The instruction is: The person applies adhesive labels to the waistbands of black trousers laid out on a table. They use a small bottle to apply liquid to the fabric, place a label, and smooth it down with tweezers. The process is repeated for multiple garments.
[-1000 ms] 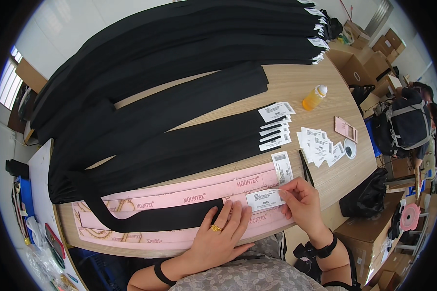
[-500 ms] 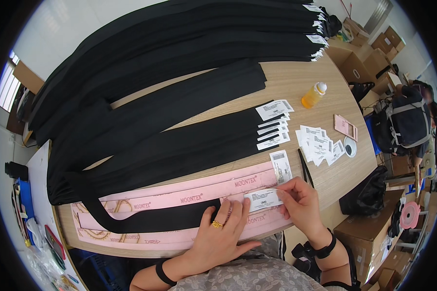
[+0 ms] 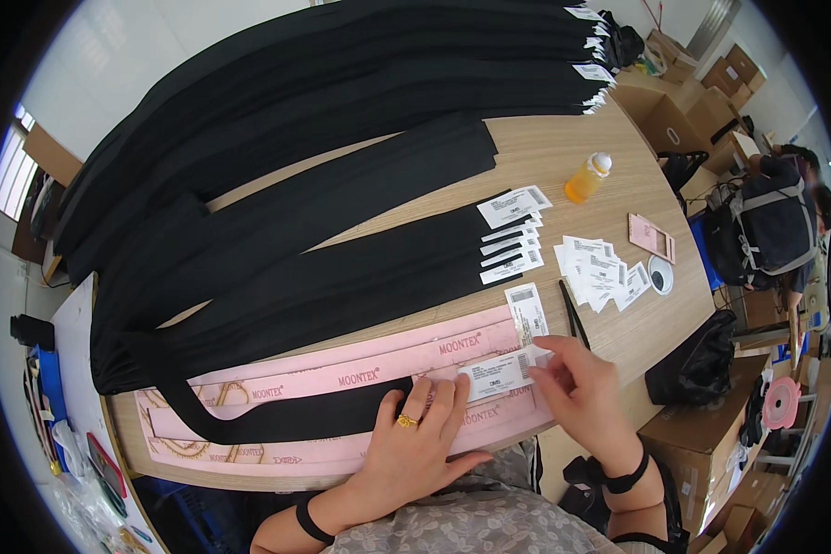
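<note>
A long black fabric strip (image 3: 323,417) lies over printed pink strips (image 3: 291,454) along the table's near edge. My left hand (image 3: 417,439) rests flat on the strip's right end, its fingers stretched out and the tips reaching the left edge of a white printed label (image 3: 496,376). The label lies on the pink material just right of the black strip. At the label's right end is my right hand (image 3: 577,392), index finger and thumb apart around its edge. Another white label (image 3: 526,312) lies upright on the pink material beyond.
Black strips with white labels (image 3: 512,208) lie beyond my hands, and a large black pile (image 3: 342,83) fills the far side. Loose labels (image 3: 598,272), black tweezers (image 3: 572,314), a yellow bottle (image 3: 588,178), a pink card (image 3: 652,238) and a small round container (image 3: 660,275) sit at right.
My right thumb has come off the label's face, and the thumb and index finger are now farther apart at its right end. My left hand stays nearly in place.
</note>
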`<action>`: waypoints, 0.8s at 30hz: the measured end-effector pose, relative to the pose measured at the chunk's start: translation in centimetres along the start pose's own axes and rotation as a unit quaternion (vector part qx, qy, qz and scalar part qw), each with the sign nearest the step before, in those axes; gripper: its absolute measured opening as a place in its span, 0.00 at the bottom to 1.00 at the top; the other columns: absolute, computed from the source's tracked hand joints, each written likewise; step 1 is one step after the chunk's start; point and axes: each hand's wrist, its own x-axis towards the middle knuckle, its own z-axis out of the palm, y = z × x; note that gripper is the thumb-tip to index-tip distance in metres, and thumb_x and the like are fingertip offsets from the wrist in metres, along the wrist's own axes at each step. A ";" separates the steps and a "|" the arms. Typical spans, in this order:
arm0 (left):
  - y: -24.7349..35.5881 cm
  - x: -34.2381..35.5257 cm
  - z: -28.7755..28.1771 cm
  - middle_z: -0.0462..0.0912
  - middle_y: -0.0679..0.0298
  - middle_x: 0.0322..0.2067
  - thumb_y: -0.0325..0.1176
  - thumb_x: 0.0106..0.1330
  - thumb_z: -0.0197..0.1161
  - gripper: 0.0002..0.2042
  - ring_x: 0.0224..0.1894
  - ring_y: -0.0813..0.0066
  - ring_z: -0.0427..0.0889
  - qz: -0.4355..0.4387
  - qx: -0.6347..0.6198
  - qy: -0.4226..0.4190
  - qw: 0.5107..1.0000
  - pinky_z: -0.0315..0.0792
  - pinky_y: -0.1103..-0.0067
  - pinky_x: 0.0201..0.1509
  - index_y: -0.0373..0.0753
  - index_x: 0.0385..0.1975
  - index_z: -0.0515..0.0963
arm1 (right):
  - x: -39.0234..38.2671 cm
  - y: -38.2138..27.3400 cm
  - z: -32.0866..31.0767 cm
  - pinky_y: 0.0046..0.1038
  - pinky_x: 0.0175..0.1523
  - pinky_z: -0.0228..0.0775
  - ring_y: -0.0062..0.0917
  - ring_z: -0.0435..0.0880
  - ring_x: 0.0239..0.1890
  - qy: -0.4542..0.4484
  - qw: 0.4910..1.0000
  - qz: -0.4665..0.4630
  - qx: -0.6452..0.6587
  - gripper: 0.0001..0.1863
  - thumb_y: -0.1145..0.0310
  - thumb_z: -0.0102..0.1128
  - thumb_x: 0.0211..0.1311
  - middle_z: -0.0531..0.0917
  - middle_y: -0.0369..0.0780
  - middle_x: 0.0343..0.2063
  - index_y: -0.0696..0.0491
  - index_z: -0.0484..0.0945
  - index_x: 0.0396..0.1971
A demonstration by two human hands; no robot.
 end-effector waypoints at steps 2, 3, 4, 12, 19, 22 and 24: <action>-0.1 -0.1 -0.1 0.72 0.54 0.55 0.67 0.56 0.71 0.46 0.59 0.53 0.71 -0.002 -0.006 0.003 1.000 0.68 0.58 0.58 0.30 0.63 0.76 | 0.3 0.8 -2.2 0.29 0.29 0.76 0.32 0.84 0.26 0.046 0.989 -0.093 -0.106 0.19 0.79 0.70 0.57 0.83 0.41 0.28 0.53 0.82 0.50; -0.2 -0.2 -0.1 0.72 0.54 0.55 0.66 0.56 0.72 0.46 0.59 0.53 0.71 -0.003 -0.012 0.007 1.000 0.68 0.58 0.58 0.30 0.63 0.76 | 0.8 1.4 -3.1 0.29 0.30 0.77 0.32 0.84 0.28 0.041 0.973 -0.135 -0.181 0.20 0.79 0.69 0.56 0.82 0.40 0.30 0.53 0.81 0.51; -0.2 -0.1 -0.1 0.72 0.54 0.55 0.66 0.55 0.72 0.46 0.59 0.53 0.72 -0.001 -0.018 0.010 1.000 0.68 0.58 0.58 0.30 0.63 0.76 | 1.5 2.4 -4.1 0.30 0.31 0.77 0.31 0.84 0.31 0.036 0.950 -0.174 -0.256 0.22 0.78 0.68 0.54 0.82 0.39 0.31 0.52 0.81 0.51; 0.1 -0.2 -0.2 0.72 0.54 0.57 0.65 0.61 0.68 0.43 0.63 0.55 0.69 -0.006 -0.021 0.013 1.000 0.68 0.57 0.59 0.36 0.67 0.75 | 2.9 5.6 -5.7 0.27 0.38 0.79 0.28 0.81 0.40 -0.087 0.850 -0.315 -0.413 0.20 0.70 0.61 0.57 0.80 0.37 0.40 0.53 0.80 0.52; 0.1 -0.4 -0.3 0.72 0.54 0.57 0.64 0.61 0.69 0.41 0.63 0.54 0.69 -0.003 -0.020 0.021 1.000 0.68 0.57 0.59 0.37 0.67 0.75 | 3.9 7.8 -6.0 0.28 0.34 0.79 0.29 0.82 0.35 -0.053 0.833 -0.425 -0.351 0.22 0.74 0.67 0.50 0.80 0.38 0.35 0.56 0.79 0.49; 0.0 -0.4 -0.4 0.72 0.54 0.58 0.63 0.62 0.69 0.42 0.63 0.54 0.70 -0.008 -0.025 0.016 1.000 0.68 0.57 0.60 0.36 0.67 0.75 | 2.5 7.0 -5.6 0.23 0.30 0.73 0.24 0.80 0.29 0.026 0.916 -0.353 -0.191 0.22 0.78 0.70 0.51 0.81 0.36 0.31 0.56 0.80 0.49; 0.0 -0.3 -0.1 0.72 0.53 0.58 0.63 0.62 0.69 0.42 0.63 0.54 0.70 -0.011 -0.029 0.020 0.999 0.67 0.57 0.60 0.34 0.67 0.74 | 0.5 5.3 -3.2 0.20 0.28 0.70 0.21 0.79 0.24 0.098 0.965 -0.239 0.035 0.20 0.83 0.70 0.53 0.82 0.36 0.29 0.57 0.81 0.47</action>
